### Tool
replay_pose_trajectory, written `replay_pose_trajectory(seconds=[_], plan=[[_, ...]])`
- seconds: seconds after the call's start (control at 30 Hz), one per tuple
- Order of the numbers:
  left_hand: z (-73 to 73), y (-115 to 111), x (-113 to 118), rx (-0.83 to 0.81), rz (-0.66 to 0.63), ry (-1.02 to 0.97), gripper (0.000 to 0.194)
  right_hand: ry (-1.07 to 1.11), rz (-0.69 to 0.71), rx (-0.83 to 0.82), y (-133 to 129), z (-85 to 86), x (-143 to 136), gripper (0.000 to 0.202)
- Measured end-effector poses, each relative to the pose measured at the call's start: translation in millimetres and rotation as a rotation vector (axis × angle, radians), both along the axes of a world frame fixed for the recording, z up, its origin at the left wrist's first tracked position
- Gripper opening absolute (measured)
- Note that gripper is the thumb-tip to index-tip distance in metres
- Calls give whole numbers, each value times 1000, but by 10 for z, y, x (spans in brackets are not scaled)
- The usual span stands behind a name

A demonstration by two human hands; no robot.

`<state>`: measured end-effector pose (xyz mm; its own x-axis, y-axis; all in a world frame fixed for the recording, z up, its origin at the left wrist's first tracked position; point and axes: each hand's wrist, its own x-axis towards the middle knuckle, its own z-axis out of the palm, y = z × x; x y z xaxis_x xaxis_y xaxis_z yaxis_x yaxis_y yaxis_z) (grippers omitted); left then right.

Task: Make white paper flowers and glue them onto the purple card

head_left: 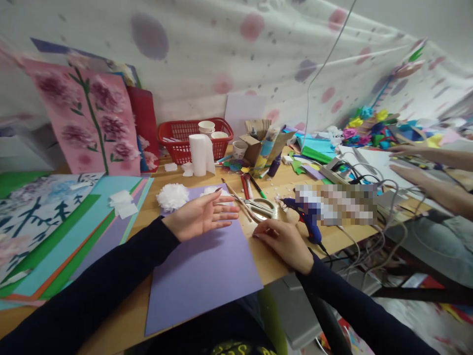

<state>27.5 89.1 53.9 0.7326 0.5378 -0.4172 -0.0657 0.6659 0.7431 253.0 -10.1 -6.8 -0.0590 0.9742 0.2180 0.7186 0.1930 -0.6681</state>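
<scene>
Purple sheet [207,276] lies flat by the near edge of the bench [273,266], seemingly for easy reach. A red basket [173,148] stands at its twelve o'clock. Over the sheet, the left hand [203,217] stretches wide, holding nothing visible; the right hand [285,241] curls narrow near three o'clock, its grip impossible to tell. A glue gun [313,227] rests at two, apparently handy; scissors [260,209] crowd the right hand; a white pompom [173,197] sits at eleven.

Smooth, matt paper sheet [207,276]
</scene>
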Motion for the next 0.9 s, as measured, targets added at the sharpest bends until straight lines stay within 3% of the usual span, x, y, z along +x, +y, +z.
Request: replay_pose_trajectory(seconds=[0.27,0.47,0.53,0.63,0.73,0.8,0.9], plan=[[-85,-26,-4,128,-55,41,26,-313,130,119,36,-41,-55,14],[-128,-182,182,143,-48,104,16,-68,5,203,-54,207,1,6],[-117,-226,284,75,-22,87,17,28,-11,228,-64,304,-20,8],[-89,-279,404,-130,-37,-44,34,136,-6,247,-58,403,-92,13],[-65,-341,453,-244,-29,-205,35,83,-34,327,-60,446,-152,12],[-51,-386,460,-204,33,-241,26,34,-30,358,-73,456,-165,5],[-37,-431,463,-127,107,-194,27,11,15,347,-109,465,-155,17]])
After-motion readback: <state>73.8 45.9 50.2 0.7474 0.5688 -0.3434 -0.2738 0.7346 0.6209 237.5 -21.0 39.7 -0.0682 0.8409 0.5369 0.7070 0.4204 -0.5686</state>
